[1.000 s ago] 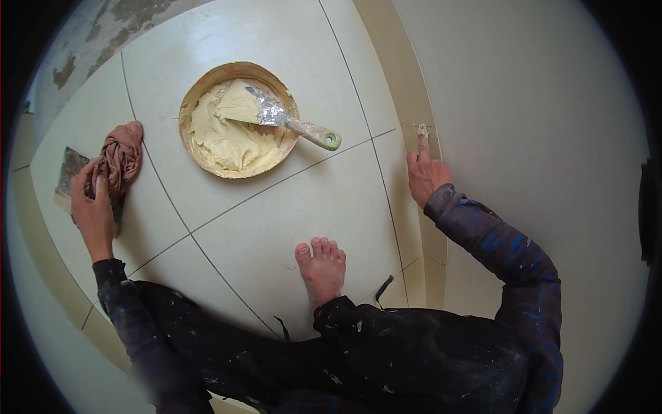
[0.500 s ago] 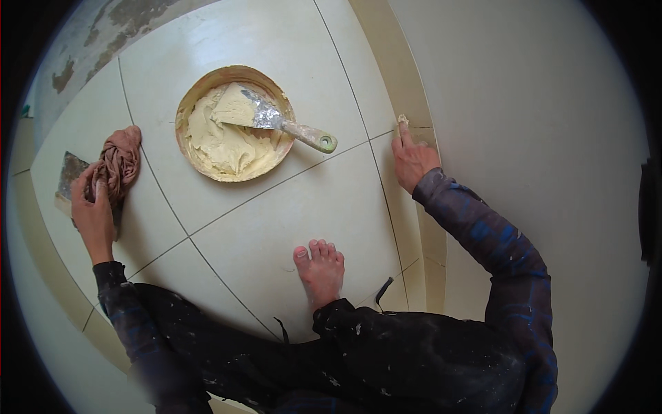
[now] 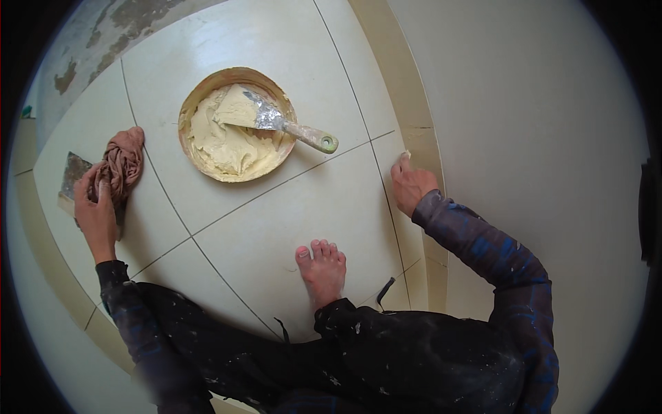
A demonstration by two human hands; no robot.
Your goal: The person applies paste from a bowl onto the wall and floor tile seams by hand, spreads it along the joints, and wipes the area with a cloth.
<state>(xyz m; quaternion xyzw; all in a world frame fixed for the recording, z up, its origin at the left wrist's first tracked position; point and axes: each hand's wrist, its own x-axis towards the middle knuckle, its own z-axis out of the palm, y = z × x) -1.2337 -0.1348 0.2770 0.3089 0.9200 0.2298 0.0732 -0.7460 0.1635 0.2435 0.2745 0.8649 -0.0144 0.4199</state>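
Down on the tiled floor (image 3: 324,207), the left hand (image 3: 96,210) sits at the left edge of the frame, its fingers (image 3: 86,185) curled down over the lower end of a bunched brown rag (image 3: 123,162). The rag runs up and away from the hand toward the upper left, lying across a grey scraper blade (image 3: 71,176) flat on the tile beneath it.

Over on the right of centre, the right hand (image 3: 412,186) is pressed to the floor by the pale skirting strip (image 3: 414,117) that runs along the wall (image 3: 538,172). Its fingers (image 3: 401,165) are drawn together, the tips touching the tile joint; there looks to be a dab of pale filler at the tip, though it is too small to be sure.

Between the two hands, in the upper middle, stands a round pan (image 3: 238,124) of cream putty. A putty knife (image 3: 279,123) rests in it, blade on the paste, handle sticking out over the rim toward the right hand but well apart from it.

A bare foot (image 3: 322,272) is planted at lower centre.
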